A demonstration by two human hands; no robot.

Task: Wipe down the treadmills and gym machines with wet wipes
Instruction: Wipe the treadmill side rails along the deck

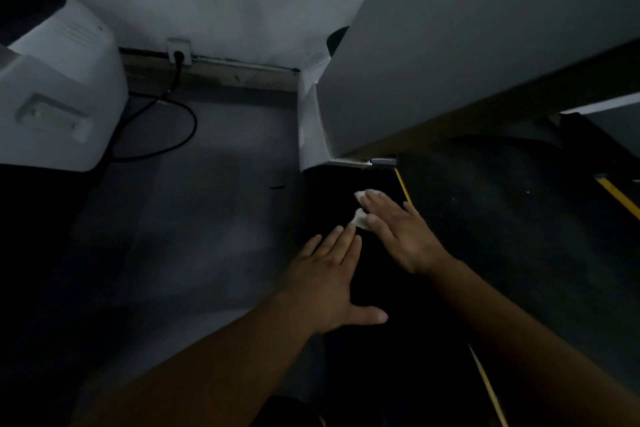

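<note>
The right hand lies flat with its fingers straight, pressing down a crumpled white wet wipe rather than curling round it. White shows at the fingertips and beside the thumb, which I take to be one wipe. The left hand is flat and empty, thumb spread, with its fingertips just beside the wipe's near edge, so the right hand is the nearer one. The wipe sits on the black side rail of the treadmill, at the rail's front end, near the pale grey motor cover and left of a thin yellow stripe. The rail's long axis runs from the cover back toward the person, so the stroke probably follows it. Across the floor stand one white machine housing, one black cable and one wall socket.
</note>
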